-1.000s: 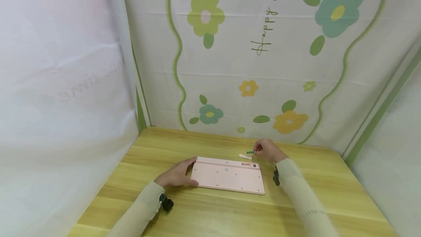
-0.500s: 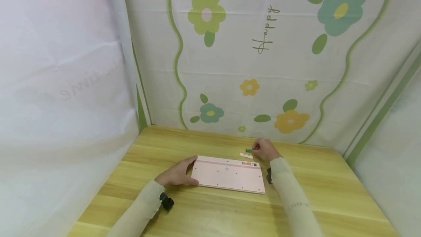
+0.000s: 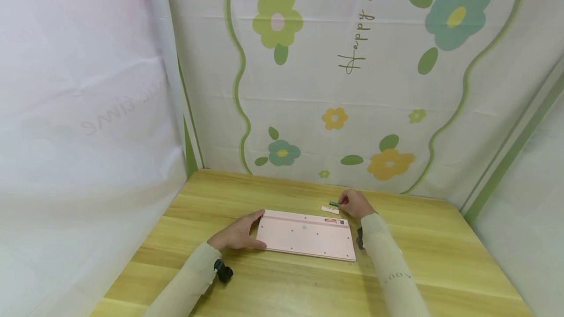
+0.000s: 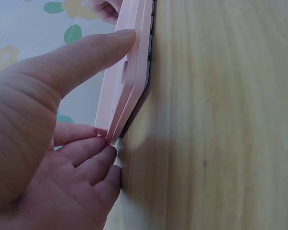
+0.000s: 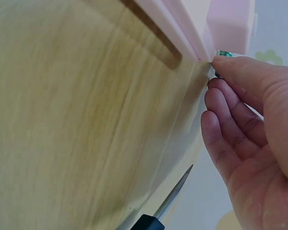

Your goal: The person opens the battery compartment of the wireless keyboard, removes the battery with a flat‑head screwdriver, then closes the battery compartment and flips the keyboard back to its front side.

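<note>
A pink keyboard (image 3: 304, 238) lies face down on the wooden table, dark keys showing underneath it in the left wrist view. My left hand (image 3: 238, 233) grips its left end, thumb (image 4: 120, 40) along the near edge and fingers at the far corner. Between thumb and fingertips, my right hand (image 3: 356, 203) pinches a small green battery (image 3: 333, 204) beyond the keyboard's far right corner. In the right wrist view, the fingers mostly hide the battery (image 5: 224, 53). Just below it in the head view lies a slim pale cover strip (image 3: 330, 210). An open slot (image 3: 331, 220) shows near the keyboard's far right corner.
In the right wrist view, a screwdriver (image 5: 173, 194) with a dark handle and pointed metal shaft lies below the right hand. Flower-printed cloth (image 3: 308, 87) rises behind the table (image 3: 273, 287), and white cloth walls stand at both sides.
My right hand and forearm have shifted slightly left, with the battery still pinched. The left hand and the keyboard keep their place.
</note>
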Available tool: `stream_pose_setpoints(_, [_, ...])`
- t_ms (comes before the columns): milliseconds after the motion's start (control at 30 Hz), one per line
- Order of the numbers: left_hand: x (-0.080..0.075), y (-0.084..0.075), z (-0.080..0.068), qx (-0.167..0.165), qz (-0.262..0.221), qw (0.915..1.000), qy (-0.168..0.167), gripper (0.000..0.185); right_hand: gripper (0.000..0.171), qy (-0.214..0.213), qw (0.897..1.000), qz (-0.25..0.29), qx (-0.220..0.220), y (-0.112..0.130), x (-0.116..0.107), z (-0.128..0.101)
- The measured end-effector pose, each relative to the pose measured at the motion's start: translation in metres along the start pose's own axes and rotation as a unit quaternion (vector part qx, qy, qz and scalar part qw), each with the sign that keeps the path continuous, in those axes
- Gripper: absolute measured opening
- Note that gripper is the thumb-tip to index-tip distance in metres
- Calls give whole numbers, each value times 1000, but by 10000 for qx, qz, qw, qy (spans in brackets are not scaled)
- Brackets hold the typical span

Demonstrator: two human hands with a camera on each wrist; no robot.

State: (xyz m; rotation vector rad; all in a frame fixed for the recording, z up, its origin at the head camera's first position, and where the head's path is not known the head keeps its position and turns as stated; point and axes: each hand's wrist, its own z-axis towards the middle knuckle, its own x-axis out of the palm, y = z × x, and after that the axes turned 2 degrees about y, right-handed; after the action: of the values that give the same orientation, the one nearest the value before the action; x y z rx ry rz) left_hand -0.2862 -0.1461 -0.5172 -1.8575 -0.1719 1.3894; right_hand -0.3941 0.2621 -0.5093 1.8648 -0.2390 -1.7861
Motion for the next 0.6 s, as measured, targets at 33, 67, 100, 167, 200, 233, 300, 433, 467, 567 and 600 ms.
stream_pose_setpoints(33, [0, 0, 0, -1, 9, 10000, 2, 107, 6, 12, 10000, 21, 2, 0, 0, 0])
stream_pose_setpoints(67, [0, 0, 0, 7, 17, 10000, 1, 107, 6, 22, 10000, 23, -12, 0, -1, 0])
stream_pose_setpoints(100, [0, 0, 0, 21, 20, 10000, 4, 107, 5, 41, 10000, 26, -17, -1, -1, 0])
stream_pose_setpoints(167, [1, 0, 0, 37, 41, 10000, 8, 107, 5, 84, 10000, 0, -15, -2, -2, -2])
stream_pose_setpoints(200, [1, 0, 0, 40, 42, 10000, 8, 107, 4, 105, 9999, -12, -26, -3, -2, -3])
stream_pose_setpoints(233, [2, 0, 0, 36, 44, 10000, 11, 107, 4, 97, 9999, -28, -53, -3, -3, -4])
stream_pose_setpoints(300, [2, -1, -1, 23, 10, 10000, 24, 107, 4, 105, 9999, -12, -104, -2, -7, -7])
stream_pose_setpoints(433, [0, -2, -2, 15, -18, 10000, 23, 107, 14, 91, 9993, -27, -357, 6, -16, -11])
stream_pose_setpoints(467, [-1, -2, -3, 29, -23, 10000, 17, 106, 16, 114, 9988, -73, -460, 8, -18, -12])
stream_pose_setpoints(567, [-1, -2, -2, 59, -8, 10000, 10, 106, 18, 255, 9968, -204, -726, 16, -22, -14])
stream_pose_setpoints(600, [-1, -2, -2, 70, -5, 10000, 11, 106, 18, 299, 9959, -263, -816, 19, -22, -15])
